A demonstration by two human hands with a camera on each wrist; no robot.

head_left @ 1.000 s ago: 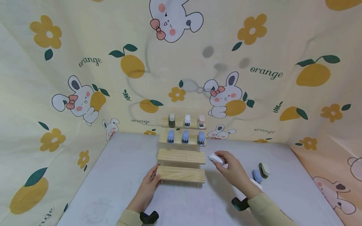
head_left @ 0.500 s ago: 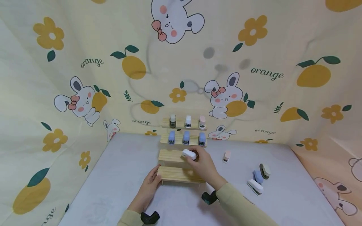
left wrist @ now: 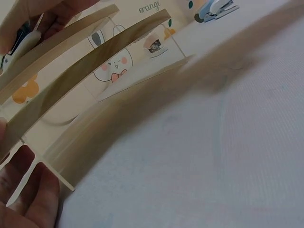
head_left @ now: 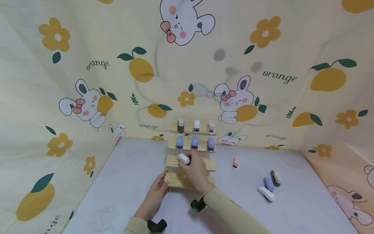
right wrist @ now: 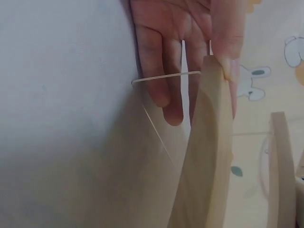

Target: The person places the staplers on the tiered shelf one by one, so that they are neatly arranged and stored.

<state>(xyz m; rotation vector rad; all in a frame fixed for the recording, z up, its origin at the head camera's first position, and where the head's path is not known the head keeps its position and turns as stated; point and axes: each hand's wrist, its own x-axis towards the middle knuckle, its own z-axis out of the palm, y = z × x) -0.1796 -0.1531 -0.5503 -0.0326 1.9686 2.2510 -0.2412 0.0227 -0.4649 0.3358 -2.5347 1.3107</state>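
A stepped wooden display rack [head_left: 172, 179] stands on the table. In the head view my right hand [head_left: 197, 170] pinches a small white stapler [head_left: 183, 158] over the second step from the front, left of its middle. Its white body [left wrist: 24, 46] also shows at the left wrist view's upper left. My left hand [head_left: 156, 192] holds the front step's left end. In the right wrist view the left thumb [head_left: 164, 184] lies along the board's end while the other fingers [right wrist: 173, 102] reach below it, beside the thin clear leg. Blue staplers [head_left: 194, 143] line the step behind.
The top step bears a dark-based stapler [head_left: 180, 125], a white one [head_left: 196, 126] and a pink one [head_left: 211, 127]. Right of the rack a pink stapler [head_left: 236, 162] stands on the table [head_left: 233, 201]. Farther right lie a blue stapler [head_left: 268, 184], a white one [head_left: 266, 194] and a dark-based one [head_left: 276, 178].
My right hand has carried the white stapler leftward from beside the rack to over the second step. The pink stapler on the table has come into sight. My left hand keeps its hold.
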